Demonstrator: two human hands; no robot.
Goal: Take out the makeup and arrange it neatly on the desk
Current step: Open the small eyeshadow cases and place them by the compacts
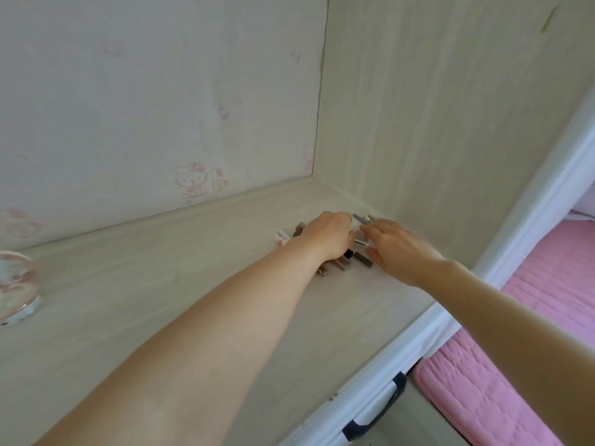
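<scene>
1. Both hands reach to the far corner of the pale wood-grain worktop (161, 317), at about one o'clock.
2. The left hand (328, 236) lies over a cluster of small brown and black makeup tubes (351, 259); its grip is hidden.
3. The right hand (396, 249), fingers relaxed, touches the tubes.
4. A round glass dish (16, 288) sits at nine o'clock.

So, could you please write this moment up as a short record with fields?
surface: pale wood-grain desk in a corner
makeup: small tubes and sticks clustered near the right wall
left hand: over the cluster, fingers curled down; grip cannot be told
right hand: fingers extended onto the items
also on desk: round clear object at far left
beyond desk: pink bedding
</scene>
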